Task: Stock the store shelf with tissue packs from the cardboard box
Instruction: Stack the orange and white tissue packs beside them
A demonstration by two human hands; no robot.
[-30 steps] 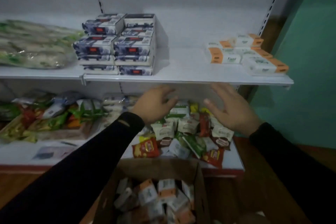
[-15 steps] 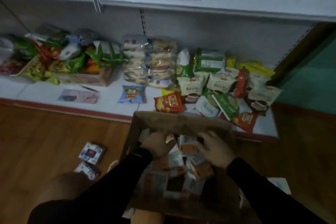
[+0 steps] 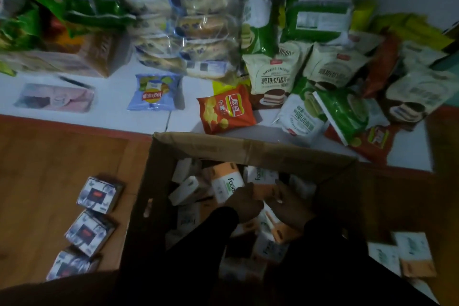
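The open cardboard box (image 3: 248, 149) stands on the floor against the bottom shelf (image 3: 111, 117), holding several white-and-orange tissue packs (image 3: 185, 190) in a loose heap. Both my hands are down inside it, close together at the middle. My left hand (image 3: 244, 202) curls over the lower end of a tilted pack printed "Facial" (image 3: 224, 181). My right hand (image 3: 289, 208) curls its fingers over another pack with an orange end (image 3: 280, 231). The light is dim and the packs under my palms are partly hidden.
Three dark-patterned packs (image 3: 99, 194) lie on the wooden floor left of the box. Two white-and-orange tissue packs (image 3: 412, 253) lie on the floor to its right. The bottom shelf carries snack bags, among them an orange chip bag (image 3: 226, 109) and a blue one (image 3: 154, 92).
My hands dropped from below the upper shelf into the box and now close on packs. The view tilted down, so the upper shelf has left the frame.
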